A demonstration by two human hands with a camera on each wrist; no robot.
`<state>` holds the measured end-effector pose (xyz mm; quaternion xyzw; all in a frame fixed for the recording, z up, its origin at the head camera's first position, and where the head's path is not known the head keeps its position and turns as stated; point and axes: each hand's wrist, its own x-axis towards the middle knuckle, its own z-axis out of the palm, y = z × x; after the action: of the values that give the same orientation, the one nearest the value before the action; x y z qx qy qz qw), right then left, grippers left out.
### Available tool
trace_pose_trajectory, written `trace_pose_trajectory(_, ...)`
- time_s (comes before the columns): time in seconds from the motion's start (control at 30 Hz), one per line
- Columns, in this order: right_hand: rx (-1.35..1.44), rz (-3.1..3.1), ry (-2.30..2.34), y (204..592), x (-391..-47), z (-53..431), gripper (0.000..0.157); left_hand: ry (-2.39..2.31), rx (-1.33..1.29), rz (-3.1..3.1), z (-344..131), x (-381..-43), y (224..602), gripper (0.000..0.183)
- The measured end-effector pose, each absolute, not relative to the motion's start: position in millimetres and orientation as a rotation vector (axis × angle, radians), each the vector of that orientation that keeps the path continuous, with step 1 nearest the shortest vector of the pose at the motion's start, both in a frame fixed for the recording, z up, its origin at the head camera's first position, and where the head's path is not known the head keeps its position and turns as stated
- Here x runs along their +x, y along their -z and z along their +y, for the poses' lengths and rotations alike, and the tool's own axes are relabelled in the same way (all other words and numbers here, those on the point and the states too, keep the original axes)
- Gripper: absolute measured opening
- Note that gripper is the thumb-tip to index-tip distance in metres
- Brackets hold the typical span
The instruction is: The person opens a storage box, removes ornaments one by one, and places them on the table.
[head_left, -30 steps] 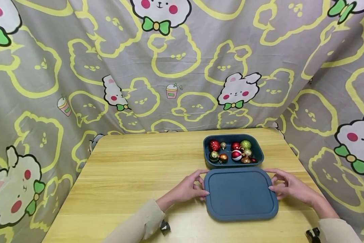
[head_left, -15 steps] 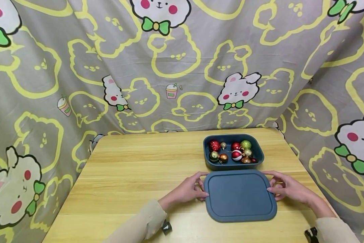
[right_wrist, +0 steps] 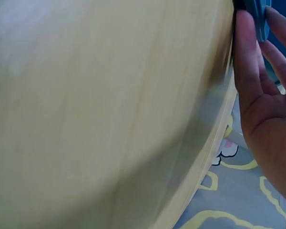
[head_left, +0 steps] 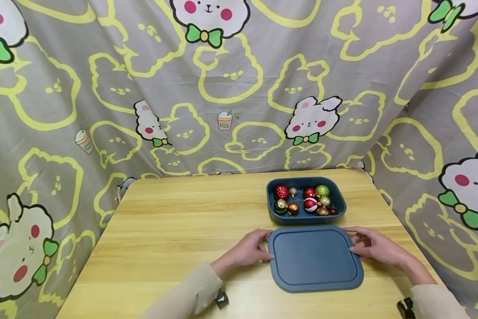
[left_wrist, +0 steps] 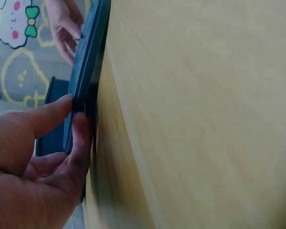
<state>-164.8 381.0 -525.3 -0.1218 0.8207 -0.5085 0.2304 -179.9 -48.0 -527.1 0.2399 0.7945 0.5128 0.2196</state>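
Lid (head_left: 316,258) between two hands, flat on the table in front of the open box.

Blue lid lies on the wooden table (head_left: 175,230), just beside the near wall of the box (head_left: 305,200) that holds coloured ornament balls (head_left: 305,200). Its long axis runs left to right, and each short end meets one hand. The left hand (head_left: 248,249) pinches the left edge with thumb and fingers; the right hand (head_left: 376,247) grips the right edge with curled fingers. Both hands are equally near, so the box lies straight beyond the lid.

lid (head_left: 315,258) — now nearer the box (head_left: 306,200)
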Motion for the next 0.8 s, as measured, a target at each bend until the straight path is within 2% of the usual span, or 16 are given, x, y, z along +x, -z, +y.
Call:
trace_pose_trajectory(0.27, -0.392, 2.408, 1.31, 526.1, -164.3, 374.7, 0.062, -1.368, 0.669, 2.267, -46.9, -177.2, 529.0, 0.071)
trace_pose_trajectory(0.8, -0.382, 2.489, 1.228, 523.5, -167.0, 373.4, 0.062, -1.278, 0.666, 2.329, -46.7, -174.8, 527.8, 0.078)
